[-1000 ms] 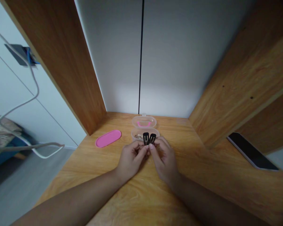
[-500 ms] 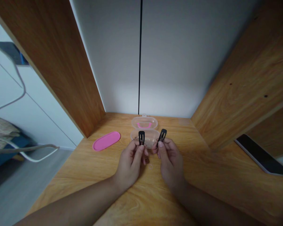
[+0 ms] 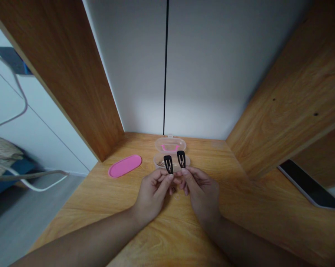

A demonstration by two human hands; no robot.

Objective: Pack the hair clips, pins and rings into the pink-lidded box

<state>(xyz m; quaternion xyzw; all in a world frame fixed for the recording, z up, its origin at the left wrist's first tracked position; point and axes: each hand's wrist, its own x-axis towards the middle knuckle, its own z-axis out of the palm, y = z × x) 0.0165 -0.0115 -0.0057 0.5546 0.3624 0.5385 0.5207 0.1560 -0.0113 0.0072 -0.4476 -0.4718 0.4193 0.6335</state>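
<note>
Between thumb and fingers, my left hand (image 3: 153, 193) pinches a black snap hair clip (image 3: 168, 164), its wide end up. My right hand (image 3: 202, 193) grips a second black hair clip (image 3: 181, 159) in the same way, close beside the first. The fingertips of both hands nearly meet. Behind them lies an open clear plastic case (image 3: 157, 160) with several thin hairpins inside, partly covered by the clips and fingers. Its raised lid (image 3: 170, 141) has a pink handle (image 3: 170, 148). Below my fingers, a small thin ring (image 3: 177, 197) rests on the wooden tabletop (image 3: 156, 244).
A pink oval tray (image 3: 125, 166) lies left of the case. A dark flat device (image 3: 312, 185) is at the right. Wooden panels (image 3: 72, 74) flank the table, with a white panel (image 3: 134, 74) behind. A pale cable (image 3: 22, 96) hangs at the far left.
My right hand has brought its clip leftward, nearer to the other one, and turned it more upright. The left clip now tilts slightly leftward at the top.
</note>
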